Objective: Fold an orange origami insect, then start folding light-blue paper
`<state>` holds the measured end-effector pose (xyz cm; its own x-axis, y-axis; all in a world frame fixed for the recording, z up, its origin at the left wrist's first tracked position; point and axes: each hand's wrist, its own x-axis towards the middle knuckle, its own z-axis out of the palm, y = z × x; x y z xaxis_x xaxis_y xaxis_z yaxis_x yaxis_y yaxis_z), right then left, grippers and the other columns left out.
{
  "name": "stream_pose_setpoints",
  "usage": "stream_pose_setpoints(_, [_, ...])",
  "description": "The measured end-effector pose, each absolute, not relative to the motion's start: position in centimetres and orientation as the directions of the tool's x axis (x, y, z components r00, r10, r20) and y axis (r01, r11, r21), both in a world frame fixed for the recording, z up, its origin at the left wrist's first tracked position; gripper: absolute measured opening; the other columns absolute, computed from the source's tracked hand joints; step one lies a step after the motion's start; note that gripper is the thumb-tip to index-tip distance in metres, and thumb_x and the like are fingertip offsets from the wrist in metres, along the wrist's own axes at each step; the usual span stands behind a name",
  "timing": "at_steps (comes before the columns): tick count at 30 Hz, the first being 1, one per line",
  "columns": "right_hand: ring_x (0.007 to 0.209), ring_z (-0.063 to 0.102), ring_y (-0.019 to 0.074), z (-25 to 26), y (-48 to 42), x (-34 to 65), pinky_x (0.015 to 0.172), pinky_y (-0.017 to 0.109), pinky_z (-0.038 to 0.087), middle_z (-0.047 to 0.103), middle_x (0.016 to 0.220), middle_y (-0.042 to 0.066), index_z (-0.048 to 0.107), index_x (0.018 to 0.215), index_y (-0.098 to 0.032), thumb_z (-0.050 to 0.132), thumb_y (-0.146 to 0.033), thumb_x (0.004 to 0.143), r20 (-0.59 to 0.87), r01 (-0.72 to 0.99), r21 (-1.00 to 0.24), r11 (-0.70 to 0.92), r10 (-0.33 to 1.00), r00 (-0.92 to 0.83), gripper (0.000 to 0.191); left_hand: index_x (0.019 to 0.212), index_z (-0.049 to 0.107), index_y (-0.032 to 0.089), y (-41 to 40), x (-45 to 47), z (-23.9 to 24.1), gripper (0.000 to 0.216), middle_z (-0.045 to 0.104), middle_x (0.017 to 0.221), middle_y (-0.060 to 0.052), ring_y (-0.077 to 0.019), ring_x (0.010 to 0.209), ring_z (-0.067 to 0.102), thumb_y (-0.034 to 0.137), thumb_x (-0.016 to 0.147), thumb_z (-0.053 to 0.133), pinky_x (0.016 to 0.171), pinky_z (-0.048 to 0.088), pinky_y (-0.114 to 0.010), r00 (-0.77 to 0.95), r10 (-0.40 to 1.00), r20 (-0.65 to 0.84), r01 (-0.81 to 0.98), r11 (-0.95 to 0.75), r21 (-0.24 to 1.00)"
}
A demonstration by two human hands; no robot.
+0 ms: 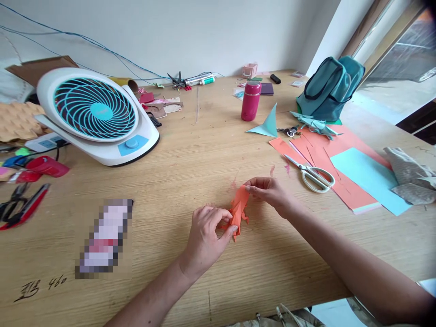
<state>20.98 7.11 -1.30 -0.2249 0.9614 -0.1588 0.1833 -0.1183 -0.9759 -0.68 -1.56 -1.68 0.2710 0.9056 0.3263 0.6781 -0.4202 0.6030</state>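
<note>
Between my two hands, just above or on the wooden table, is an orange folded-paper figure [239, 206] with small limbs sticking out at its sides. My left hand [210, 227] pinches its near end between thumb and fingers. At the far end, my right hand [267, 190] grips the broad, rounded flap with thumb and fingertips. White-handled scissors [316, 178] lie to the right of my right hand, partly on orange paper sheets [354, 193] and with the blades pointing away to the left.
A white fan [102, 111] stands at the left, with a pixelated phone-like object [105, 238] nearer. Behind my hands are a pink bottle [251, 101], a folded teal paper piece [267, 123], keys [291, 131], a teal paper figure [316, 125] and a teal bag [327, 91]. A light-blue sheet [368, 175] lies right.
</note>
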Motion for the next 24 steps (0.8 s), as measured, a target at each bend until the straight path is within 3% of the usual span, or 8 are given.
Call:
stream_pose_setpoints(11, [0.059,0.054,0.0117,-1.9,7.7,20.4,0.055,0.025,0.039,0.068,0.068,0.001,0.07,0.075,-0.017,0.084,-0.051,0.063,-0.235,0.083,-0.971,-0.223,0.953,-0.19,0.039,0.09,0.064,0.023,0.1,-0.7,-0.9,0.018,0.069,0.078,0.002,-0.0199,0.08,0.063,0.018,0.08,0.078,0.081,0.043,-0.038,0.309,0.899,0.309,0.647,-0.437,0.625])
stream_pose_setpoints(15, [0.058,0.052,0.0118,-2.1,7.7,20.5,0.055,0.025,0.037,0.067,0.066,0.002,0.072,0.073,-0.016,0.083,-0.053,0.064,-0.239,0.085,-0.97,-0.227,0.953,-0.187,0.04,0.096,0.068,0.022,4.2,-0.2,-0.2,0.011,0.071,0.084,-0.001,-0.0204,0.087,0.064,0.016,0.087,0.067,0.085,0.046,-0.037,0.267,0.897,0.353,0.634,-0.439,0.637])
stream_pose_setpoints(18, [0.061,0.054,0.0127,-2.1,7.6,20.4,0.057,0.026,0.039,0.068,0.067,0.002,0.072,0.073,-0.016,0.082,-0.056,0.064,-0.224,0.078,-0.974,-0.212,0.956,-0.189,0.042,0.09,0.071,0.021,7.0,0.7,-0.1,0.007,0.073,0.087,-0.002,-0.0181,0.081,0.064,0.022,0.09,0.064,0.079,0.048,-0.032,0.274,0.927,0.255,0.572,-0.37,0.732])
stream_pose_setpoints(24, [0.063,0.054,0.0122,-2.1,7.5,20.5,0.061,0.026,0.04,0.067,0.069,0.001,0.07,0.074,-0.016,0.083,-0.056,0.064,-0.208,0.076,-0.977,-0.198,0.963,-0.17,0.042,0.07,0.066,0.018,8.4,2.1,-0.8,0.02,0.064,0.068,0.002,-0.0128,0.065,0.055,0.027,0.088,0.062,0.064,0.042,-0.025,0.312,0.946,0.085,0.452,-0.226,0.863])
